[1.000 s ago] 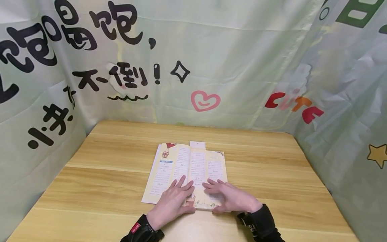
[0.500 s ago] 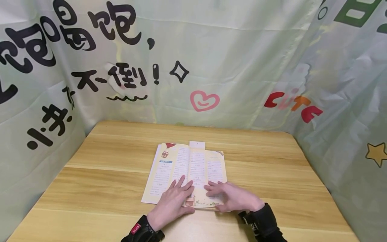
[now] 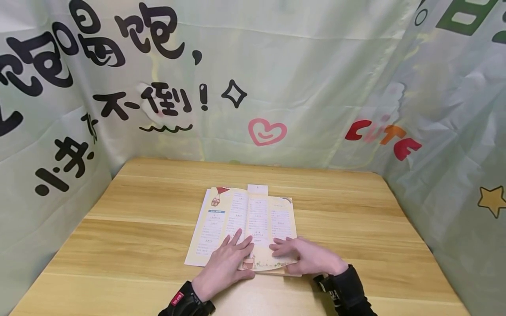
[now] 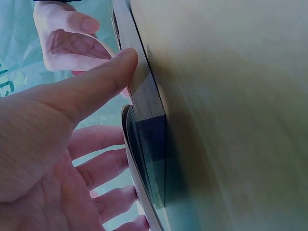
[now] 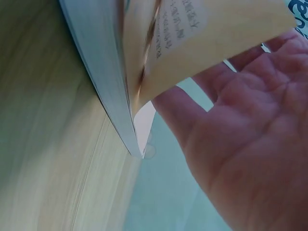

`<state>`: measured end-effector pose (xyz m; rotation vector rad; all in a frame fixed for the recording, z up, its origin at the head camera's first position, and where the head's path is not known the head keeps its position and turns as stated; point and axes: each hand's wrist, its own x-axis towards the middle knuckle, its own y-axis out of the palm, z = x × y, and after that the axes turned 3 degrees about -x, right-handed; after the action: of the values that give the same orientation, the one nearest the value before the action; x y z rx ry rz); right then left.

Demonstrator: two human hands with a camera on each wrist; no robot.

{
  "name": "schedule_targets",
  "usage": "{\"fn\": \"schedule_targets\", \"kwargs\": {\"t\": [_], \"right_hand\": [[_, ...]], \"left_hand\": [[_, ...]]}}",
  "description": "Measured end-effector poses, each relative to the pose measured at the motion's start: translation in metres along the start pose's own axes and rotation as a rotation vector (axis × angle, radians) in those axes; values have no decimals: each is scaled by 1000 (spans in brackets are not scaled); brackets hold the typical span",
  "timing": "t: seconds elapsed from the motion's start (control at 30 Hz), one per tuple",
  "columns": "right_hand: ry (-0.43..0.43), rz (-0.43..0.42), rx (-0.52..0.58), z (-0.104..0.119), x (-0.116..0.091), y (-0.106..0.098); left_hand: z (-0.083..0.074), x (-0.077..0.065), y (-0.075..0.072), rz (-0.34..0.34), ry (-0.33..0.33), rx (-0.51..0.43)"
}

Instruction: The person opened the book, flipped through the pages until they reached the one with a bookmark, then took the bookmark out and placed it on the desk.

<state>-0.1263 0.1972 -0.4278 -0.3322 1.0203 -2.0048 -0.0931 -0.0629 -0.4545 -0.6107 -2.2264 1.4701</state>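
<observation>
An open book (image 3: 215,219) lies on the wooden table, its cream pages covered with printed columns. My left hand (image 3: 227,263) rests across the lower middle of the book with fingers spread; in the left wrist view its thumb (image 4: 115,72) touches the book's bottom edge. At the lower right corner, my right hand (image 3: 314,256) holds the right page (image 3: 280,219), fingers over it and thumb near its edge. That page (image 5: 216,43) curves up from the stack of pages (image 5: 96,53) in the right wrist view, hiding the fingertips.
A pale card-like strip (image 3: 258,189) juts from the book's top edge. The wooden table (image 3: 130,210) extends around the book. Pale printed cloth (image 3: 316,79) hangs behind the table and at both sides.
My right hand has shifted slightly right, its fingers drawn back across the page. The page's lower right corner has risen, baring pages beneath. My left hand stays in place.
</observation>
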Motion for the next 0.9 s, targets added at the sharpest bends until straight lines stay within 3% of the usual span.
{"fn": "schedule_targets", "kwargs": {"t": [0.57,0.9], "right_hand": [[-34,-152,-149,-3,0,-2],[-88,-315,-170,-5,5,-3]], "left_hand": [[-5,-2,0,-14,-13,-27],[-6,-2,-1,-20,-4,-39]]}}
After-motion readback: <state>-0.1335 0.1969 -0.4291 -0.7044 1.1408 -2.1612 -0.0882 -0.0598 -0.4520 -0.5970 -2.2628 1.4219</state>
